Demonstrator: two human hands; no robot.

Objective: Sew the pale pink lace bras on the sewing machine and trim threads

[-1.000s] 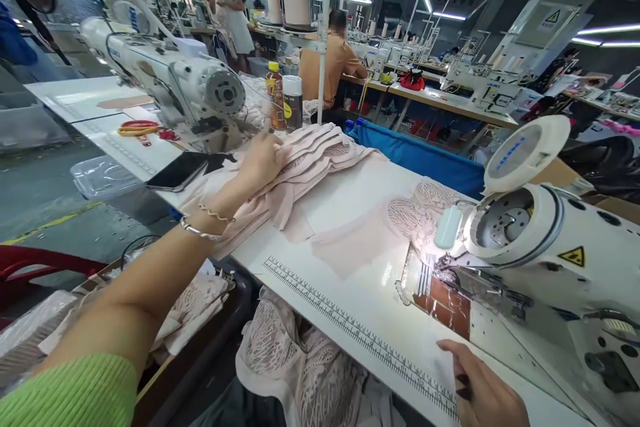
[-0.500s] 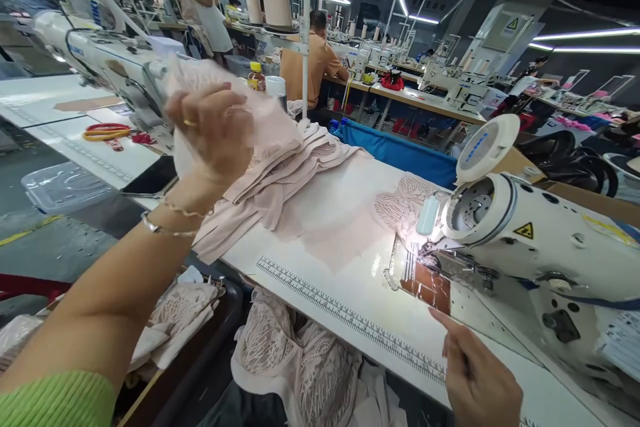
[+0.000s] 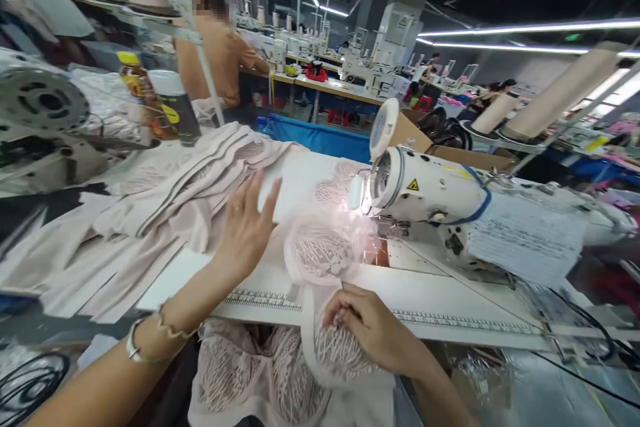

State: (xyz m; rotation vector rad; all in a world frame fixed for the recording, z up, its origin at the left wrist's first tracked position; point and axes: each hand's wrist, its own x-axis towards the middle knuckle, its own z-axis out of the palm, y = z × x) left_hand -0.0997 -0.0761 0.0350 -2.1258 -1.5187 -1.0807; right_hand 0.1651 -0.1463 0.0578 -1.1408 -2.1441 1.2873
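Note:
Pinched in my right hand point(image 3: 375, 323) is a pale pink lace bra point(image 3: 320, 250); my fingers close on it between its two cups. One cup lies on the white sewing table beside the lit needle area, and the other hangs over the front edge. My left hand point(image 3: 247, 223) is raised above the table with fingers spread, holding nothing. To its left lies a layered pile of pale pink fabric pieces point(image 3: 175, 190). Another piece of lace point(image 3: 337, 183) rests behind the needle of the sewing machine point(image 3: 415, 187). More lace bras point(image 3: 230, 367) hang below the table edge.
A ruler scale point(image 3: 450, 320) runs along the table's front edge. A bottle with a yellow cap point(image 3: 135, 90) and a dark jar with a white lid point(image 3: 175, 107) stand behind the pile. A second machine point(image 3: 45, 113) is at left. A person in orange point(image 3: 207, 60) sits beyond.
My left hand has come down and right, letting go of the pale fabric it held. My right hand has moved left and taken hold of the bra. The view has turned right.

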